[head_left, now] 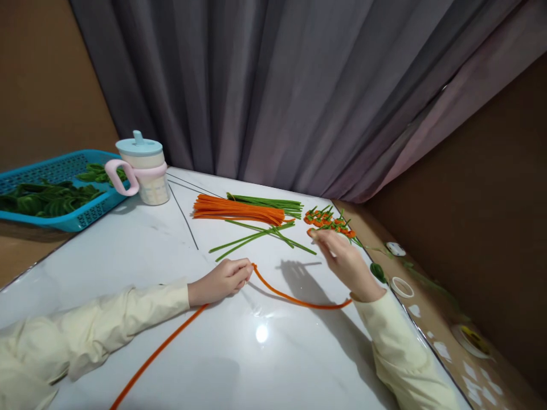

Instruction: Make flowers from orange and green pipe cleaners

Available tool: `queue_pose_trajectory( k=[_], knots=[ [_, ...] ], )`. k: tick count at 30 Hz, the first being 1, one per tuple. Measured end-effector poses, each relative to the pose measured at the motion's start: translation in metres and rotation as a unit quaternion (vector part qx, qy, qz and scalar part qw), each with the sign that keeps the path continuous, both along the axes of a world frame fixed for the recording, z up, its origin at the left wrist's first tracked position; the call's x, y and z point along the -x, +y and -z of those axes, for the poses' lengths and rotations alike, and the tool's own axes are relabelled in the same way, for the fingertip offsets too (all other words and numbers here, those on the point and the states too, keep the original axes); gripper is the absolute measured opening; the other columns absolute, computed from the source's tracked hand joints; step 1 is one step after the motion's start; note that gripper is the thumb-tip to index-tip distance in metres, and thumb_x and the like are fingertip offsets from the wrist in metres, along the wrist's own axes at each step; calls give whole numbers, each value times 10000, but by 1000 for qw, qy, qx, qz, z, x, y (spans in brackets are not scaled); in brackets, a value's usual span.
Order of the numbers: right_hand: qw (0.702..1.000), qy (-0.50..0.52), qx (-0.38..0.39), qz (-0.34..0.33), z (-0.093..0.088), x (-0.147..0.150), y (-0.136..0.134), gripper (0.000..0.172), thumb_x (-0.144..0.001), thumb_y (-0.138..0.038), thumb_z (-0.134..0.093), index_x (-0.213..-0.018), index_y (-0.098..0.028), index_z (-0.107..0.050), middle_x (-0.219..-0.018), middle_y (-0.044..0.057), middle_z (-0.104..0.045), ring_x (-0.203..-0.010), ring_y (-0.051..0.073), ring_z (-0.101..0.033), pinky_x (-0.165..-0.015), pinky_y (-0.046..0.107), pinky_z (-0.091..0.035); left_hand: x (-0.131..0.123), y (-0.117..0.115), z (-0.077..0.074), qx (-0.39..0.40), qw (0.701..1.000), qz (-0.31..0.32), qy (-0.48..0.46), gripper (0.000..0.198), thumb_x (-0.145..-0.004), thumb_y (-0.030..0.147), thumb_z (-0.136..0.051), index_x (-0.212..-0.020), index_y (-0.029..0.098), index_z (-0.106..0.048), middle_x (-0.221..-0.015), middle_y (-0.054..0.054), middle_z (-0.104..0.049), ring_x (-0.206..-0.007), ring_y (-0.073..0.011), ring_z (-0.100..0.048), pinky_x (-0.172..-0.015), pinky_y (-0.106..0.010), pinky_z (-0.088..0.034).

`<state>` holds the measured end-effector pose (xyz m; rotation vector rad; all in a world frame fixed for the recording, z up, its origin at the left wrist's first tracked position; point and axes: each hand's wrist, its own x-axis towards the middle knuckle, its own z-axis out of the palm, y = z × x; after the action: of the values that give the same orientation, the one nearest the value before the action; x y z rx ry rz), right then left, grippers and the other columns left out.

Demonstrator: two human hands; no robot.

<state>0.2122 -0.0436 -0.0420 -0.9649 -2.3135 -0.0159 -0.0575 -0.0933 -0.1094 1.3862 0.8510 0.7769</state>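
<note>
My left hand (226, 281) is closed in a pinch around an orange pipe cleaner (282, 294). One part of this fuzzy stem curves from the fingertips rightward to my right wrist; another orange length runs from below the hand to the lower left. A small bend or knot shows at the fingertips. My right hand (344, 259) is raised over the table, thumb and fingers pressed together at the edge of a group of small orange and green pipe-cleaner pieces (327, 217). Whatever sits in that pinch is too small to make out.
Behind the hands lie an orange pipe-cleaner bundle (237, 210), a green bundle (273, 202) and several loose green stems (256, 236). A lidded cup (149, 171) stands beside a blue basket (81, 219) of green pieces. A tape roll (402, 287) lies right; a curtain (256, 85) hangs behind.
</note>
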Motion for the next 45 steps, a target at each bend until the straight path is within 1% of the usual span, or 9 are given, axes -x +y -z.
queue_pose_trajectory(
  k=[2,3,5,7,10,13,16,34,45],
  knots=[
    [976,207,68,-7,-21,3,-12,287,-898,-228,-508,-1180,-217,-455,-902,56,-626,-765,176,-605,-707,316,-478,1,-1,-1,-37,999,-5,19,310,-897,382,-392,-663,186,-340,-528,77,-305,-430,-53,-251,-402,-191,-211],
    [946,296,130,-15,-30,8,-19,385,-890,-245,-526,-1252,-238,-395,-857,35,-625,-708,163,-592,-667,308,-482,2,-2,-2,-70,997,-7,37,300,-902,363,-378,-664,184,-350,-530,71,-325,-437,-58,-276,-416,-194,-240],
    [877,390,277,-49,-37,21,-33,372,-871,-292,-558,-1215,-230,-430,-821,30,-628,-566,119,-522,-528,251,-443,3,-4,-4,-147,986,-6,81,281,-910,322,-352,-667,181,-369,-535,59,-369,-463,-70,-339,-461,-201,-301],
    [801,401,439,-70,-31,37,-42,322,-844,-318,-598,-1124,-195,-495,-785,37,-634,-451,65,-402,-412,195,-332,5,-6,-5,-211,970,0,118,265,-914,288,-330,-674,183,-374,-530,55,-393,-476,-78,-377,-494,-203,-328],
    [660,337,663,-108,-6,59,-45,328,-859,-371,-578,-1090,-142,-529,-641,25,-609,-383,17,-195,-355,156,-163,6,-8,-2,-271,952,7,142,232,-918,255,-305,-704,193,-368,-519,63,-390,-454,-80,-378,-482,-196,-325],
    [548,320,762,-130,18,70,-44,313,-847,-359,-597,-1039,-116,-559,-592,7,-581,-378,5,-147,-341,143,-94,8,-9,4,-346,925,16,156,188,-912,220,-307,-732,204,-359,-520,70,-362,-432,-85,-352,-453,-197,-299],
    [490,336,792,-145,30,74,-45,234,-817,-317,-635,-908,-116,-558,-596,10,-591,-365,-2,-162,-328,132,-88,8,-10,7,-414,896,34,156,170,-902,192,-304,-739,211,-349,-528,66,-347,-430,-96,-343,-455,-211,-289],
    [468,287,803,-230,47,71,-40,250,-851,-340,-585,-831,-91,-573,-557,47,-635,-304,3,-187,-300,153,-102,9,-11,4,-377,907,96,160,187,-889,173,-326,-737,194,-431,-533,38,-451,-429,-95,-393,-475,-215,-310],
    [489,272,789,-253,48,72,-42,241,-843,-344,-589,-912,-118,-543,-584,22,-638,-302,14,-192,-292,164,-107,8,-11,0,-332,924,86,171,201,-871,231,-327,-718,192,-450,-525,31,-437,-433,-97,-371,-466,-224,-313]
  ],
)
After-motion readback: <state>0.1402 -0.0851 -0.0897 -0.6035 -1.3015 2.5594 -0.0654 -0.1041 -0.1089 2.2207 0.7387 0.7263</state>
